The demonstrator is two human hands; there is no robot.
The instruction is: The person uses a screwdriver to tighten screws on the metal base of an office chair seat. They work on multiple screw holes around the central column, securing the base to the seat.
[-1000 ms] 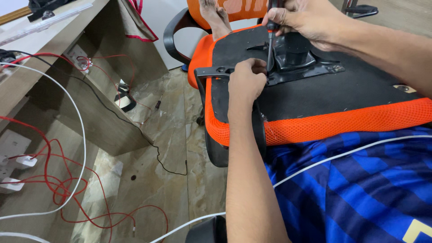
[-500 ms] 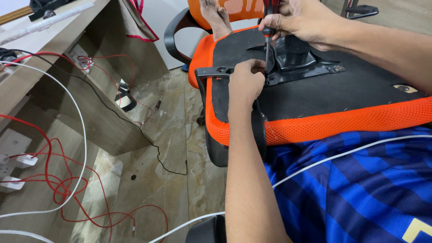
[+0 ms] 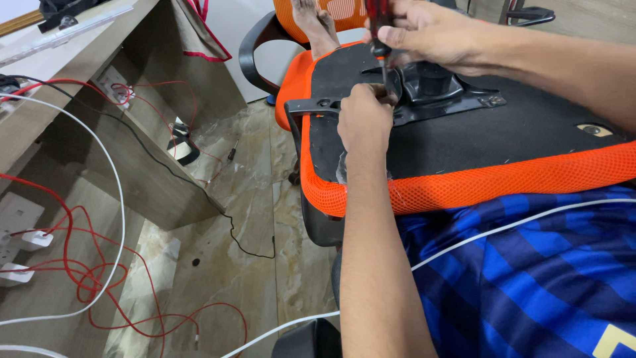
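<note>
I see my right hand (image 3: 440, 33) closed around the red-handled screwdriver (image 3: 379, 30), its tip down on the black metal bracket (image 3: 437, 93) near the far edge of the upturned chair seat (image 3: 490, 142). My left hand (image 3: 364, 119) is curled shut, pressing on the bracket's left end just beside the shaft.

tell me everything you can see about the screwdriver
The screwdriver has a dark red and black handle and a thin dark metal shaft. It stands nearly upright, tip down at the black metal bracket on the underside of the upturned orange chair seat. The right hand grips the handle from above; the left hand sits closed by the tip, which it hides.
</note>
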